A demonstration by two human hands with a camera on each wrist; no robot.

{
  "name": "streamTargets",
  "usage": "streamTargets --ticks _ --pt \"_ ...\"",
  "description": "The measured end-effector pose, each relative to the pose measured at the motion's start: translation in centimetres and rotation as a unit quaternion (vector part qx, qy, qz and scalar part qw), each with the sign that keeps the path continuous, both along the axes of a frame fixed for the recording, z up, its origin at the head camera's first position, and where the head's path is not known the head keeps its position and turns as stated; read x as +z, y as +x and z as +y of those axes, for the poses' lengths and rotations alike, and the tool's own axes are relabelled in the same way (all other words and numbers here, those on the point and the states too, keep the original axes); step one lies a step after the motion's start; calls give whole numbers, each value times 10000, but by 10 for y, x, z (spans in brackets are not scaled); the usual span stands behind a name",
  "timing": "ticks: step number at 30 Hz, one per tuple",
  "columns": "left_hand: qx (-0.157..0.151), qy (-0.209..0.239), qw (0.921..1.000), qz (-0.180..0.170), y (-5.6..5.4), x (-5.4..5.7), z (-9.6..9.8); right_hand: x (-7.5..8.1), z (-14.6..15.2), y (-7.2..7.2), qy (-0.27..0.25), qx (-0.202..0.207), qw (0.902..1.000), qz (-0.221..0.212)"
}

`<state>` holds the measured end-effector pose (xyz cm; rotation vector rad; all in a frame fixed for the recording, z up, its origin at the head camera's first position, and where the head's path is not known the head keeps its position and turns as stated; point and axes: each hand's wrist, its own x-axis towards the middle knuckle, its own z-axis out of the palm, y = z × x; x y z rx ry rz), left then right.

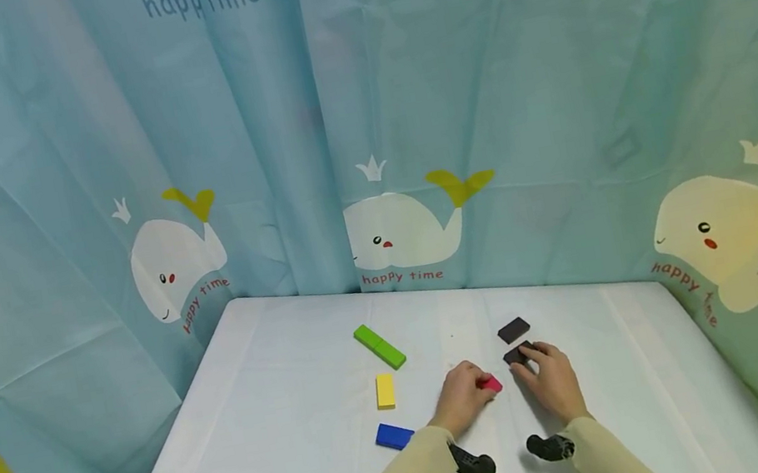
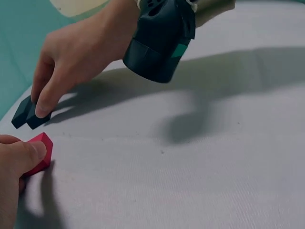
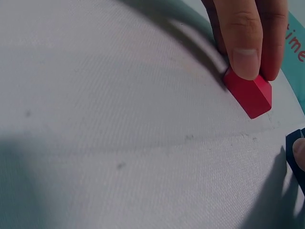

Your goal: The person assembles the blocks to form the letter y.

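Note:
My left hand (image 1: pixel 462 398) pinches a red block (image 1: pixel 491 384) between thumb and fingers, low over the white table. In the right wrist view the free end of the red block (image 3: pixel 251 95) points toward my right hand. My right hand (image 1: pixel 553 381) grips a black block (image 1: pixel 517 355) by its near end, thumb on one side and fingers on the other. Just beyond lies a second black block (image 1: pixel 514 330), flat and parallel to the first. The left wrist view shows the two black blocks side by side, my right fingertips (image 2: pixel 44 109) on the nearer one.
To the left, two green blocks (image 1: pixel 379 346) lie end to end in a slanted row. A yellow block (image 1: pixel 385 392) and a blue block (image 1: pixel 393 435) lie below them, the blue one close to my left sleeve. A whale-print curtain (image 1: pixel 302 233) hangs behind the white table (image 1: pixel 268 425).

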<state>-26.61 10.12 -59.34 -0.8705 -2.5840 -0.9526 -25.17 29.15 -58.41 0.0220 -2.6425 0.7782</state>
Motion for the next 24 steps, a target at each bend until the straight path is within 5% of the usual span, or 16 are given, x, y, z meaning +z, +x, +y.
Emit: streamTargets --ticks 9,24 --pt "-180 -285 9994 54 0 3 -1 1 1 0 19 38 10000 -15" --pt "203 -3 9992 -339 3 -1 4 -6 3 2 181 463 9985 206"
